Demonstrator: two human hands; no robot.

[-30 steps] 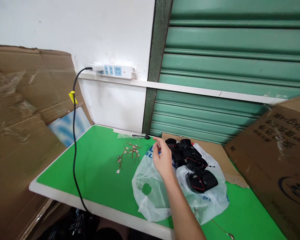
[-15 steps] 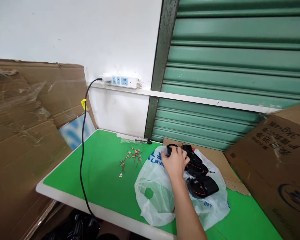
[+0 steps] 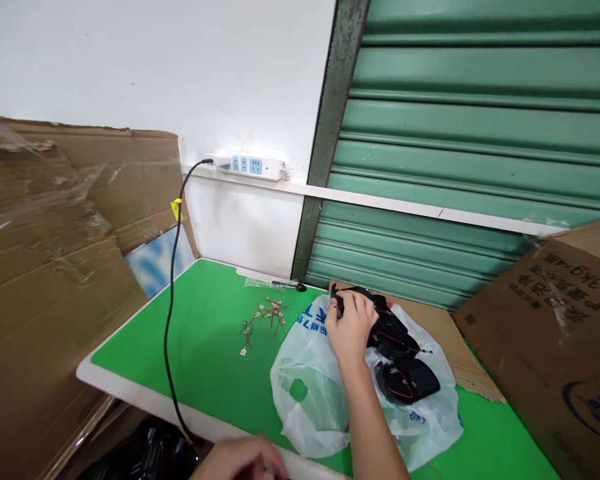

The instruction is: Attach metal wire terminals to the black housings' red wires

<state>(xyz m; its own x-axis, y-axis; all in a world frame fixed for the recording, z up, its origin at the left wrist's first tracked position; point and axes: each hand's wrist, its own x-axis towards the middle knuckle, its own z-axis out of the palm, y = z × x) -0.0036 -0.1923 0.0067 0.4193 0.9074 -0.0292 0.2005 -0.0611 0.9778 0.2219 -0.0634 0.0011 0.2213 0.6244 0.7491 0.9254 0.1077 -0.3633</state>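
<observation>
My right hand [image 3: 351, 323] is closed around a black plastic part [image 3: 338, 300] at the far left of a row of similar pieces; the fingers hide most of it. Beside it, several black curved housings, some with thin red wires, rest on a white plastic bag [image 3: 310, 373] with blue print. The nearest black housing [image 3: 409, 381] has a red wire inside. At the bottom edge my left hand [image 3: 243, 459] shows in part, curled and blurred, near the table's front rim. Its fingertips are largely cut off, and whether it holds anything is hidden.
Small white pieces with reddish-brown wires [image 3: 270, 312] lie scattered on the green tabletop [image 3: 190, 340]. Behind them is a black-handled tool [image 3: 293, 285] near clear wrap. A black cable [image 3: 171, 313] hangs from a power strip [image 3: 255, 165] across the table's left side. Cardboard boxes [image 3: 545, 333] flank the table.
My left hand has come into view at the bottom. My right hand has lifted the black part's near end slightly, at the same spot. The view has shifted a little.
</observation>
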